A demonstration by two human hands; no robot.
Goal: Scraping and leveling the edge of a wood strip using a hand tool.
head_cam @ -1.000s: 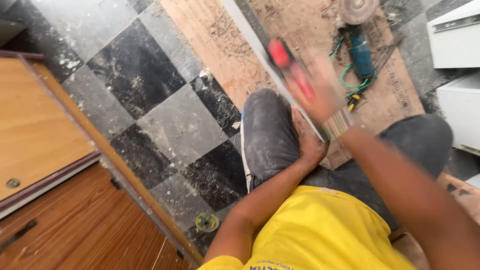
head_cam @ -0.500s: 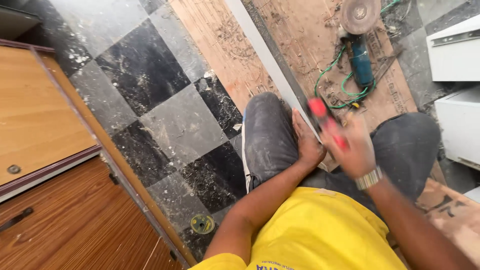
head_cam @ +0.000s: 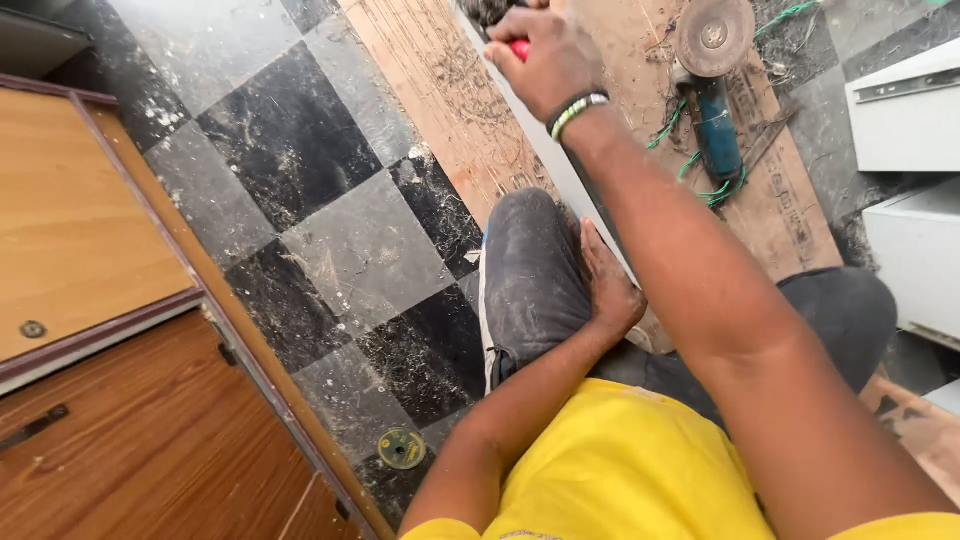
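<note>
Since half a second ago the right hand (head_cam: 545, 55) has travelled from just above the knee up along the board to the top of the view, carrying the red-handled tool (head_cam: 519, 48) with it. That hand is clenched around the red handle; the working end is cut off by the frame edge, so its kind cannot be told. It sits over the long pale wooden board (head_cam: 450, 110) lying on the black-and-grey checkered tile floor (head_cam: 290, 170). The left hand (head_cam: 607, 285) lies flat, fingers released, pressing beside the grey-trousered knee (head_cam: 530, 270). The step in hand looks like working the board's far end; the next move probably calls for steady bracing. A blue angle grinder (head_cam: 712, 90) rests nearby.
</note>
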